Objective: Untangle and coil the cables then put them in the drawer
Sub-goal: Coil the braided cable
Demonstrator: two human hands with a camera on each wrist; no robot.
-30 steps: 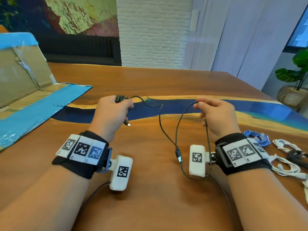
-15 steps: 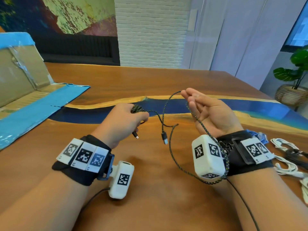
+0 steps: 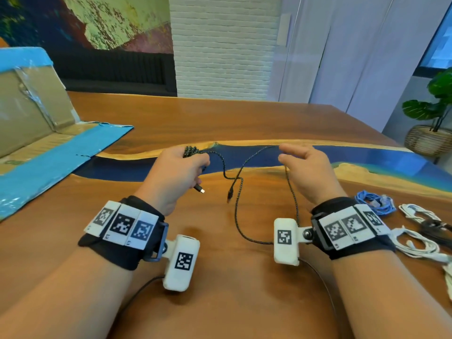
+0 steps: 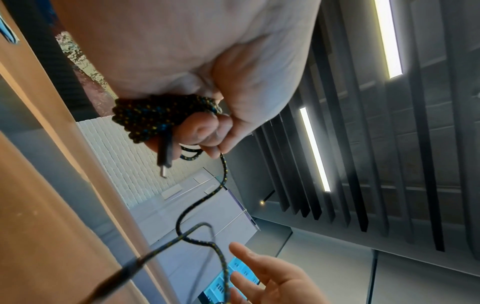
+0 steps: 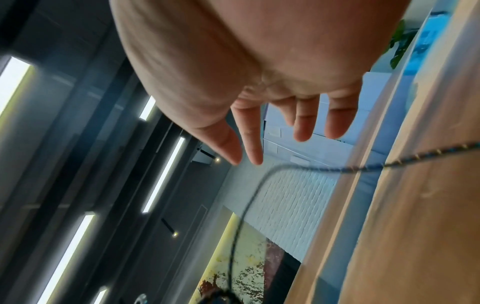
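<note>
From the head view, the left hand point(image 3: 179, 171) grips a partly wound braided cable point(image 3: 236, 192) above the desk point(image 3: 244, 118), its loose tail sagging toward the right hand point(image 3: 309, 172), probably to feed the next loop. The left wrist view shows fingers point(image 4: 207, 131) clamped round the coil point(image 4: 153, 119), keeping the turns together. In the right wrist view, fingers point(image 5: 303, 123) are spread, holding nothing.

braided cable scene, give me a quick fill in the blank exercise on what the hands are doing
1. The coiled part of the braided cable is gripped by the ____ hand.
2. The right hand has its fingers ____ and grips nothing.
3. The blue cable lies on the table beside the ____ wrist.

Missing words: left; open; right
</note>
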